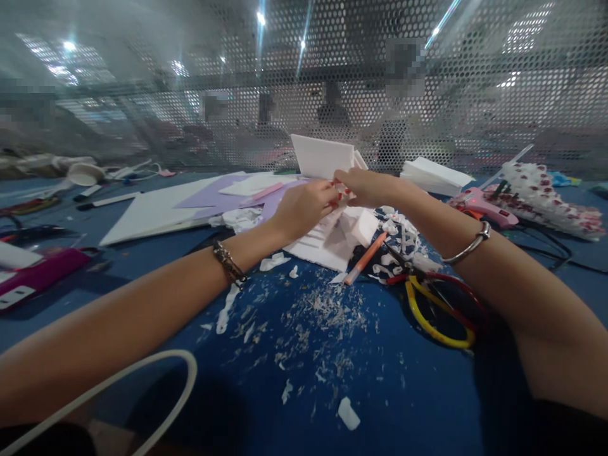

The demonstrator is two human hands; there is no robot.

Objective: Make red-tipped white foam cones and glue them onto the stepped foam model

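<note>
My left hand [304,206] and my right hand [363,185] meet at the fingertips, both closed in a pinch. What sits between the fingers is small and mostly hidden, so I cannot make it out. Behind them an upright white board [323,155] leans back. Just under the hands are a white block-like piece [363,225] and a flat white sheet [327,256] with lines on it. An orange pen-like tool [365,258] lies at their right, beside large scissors with a yellow and red handle [437,329].
Purple and white sheets [209,193] spread at the left, near a marker [109,200]. A pink glue gun [484,206] and a red-dotted white object [553,190] lie at the right. Paper scraps [327,310] litter the blue table. A perforated metal screen [294,114] stands behind; a white cable [185,373] loops in front.
</note>
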